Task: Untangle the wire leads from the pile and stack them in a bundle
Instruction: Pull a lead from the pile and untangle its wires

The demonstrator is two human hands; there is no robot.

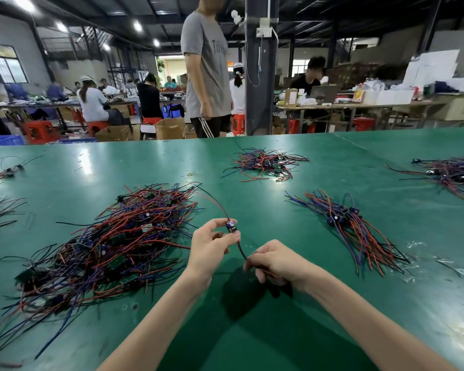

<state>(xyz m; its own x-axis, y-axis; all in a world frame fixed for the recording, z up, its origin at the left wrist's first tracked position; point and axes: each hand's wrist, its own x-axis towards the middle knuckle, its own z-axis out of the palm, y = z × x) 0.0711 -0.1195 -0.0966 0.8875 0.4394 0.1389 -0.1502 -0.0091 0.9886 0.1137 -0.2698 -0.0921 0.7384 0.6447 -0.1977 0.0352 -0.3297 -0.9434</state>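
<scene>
Might drag neighbours out of the pile if tugged fast, with the wire lead trailing its red tail back to the pile's far right edge; hard to tell whether it is caught there. Might also slip, being held by fingertips only. Pinching the lead's small dark part with left hand, thumb against fingertips, just right of the pile. Gripping the black tail with right hand, fingers curled round it, further right. Not yet laid on the bundle, well right of the pile.
</scene>
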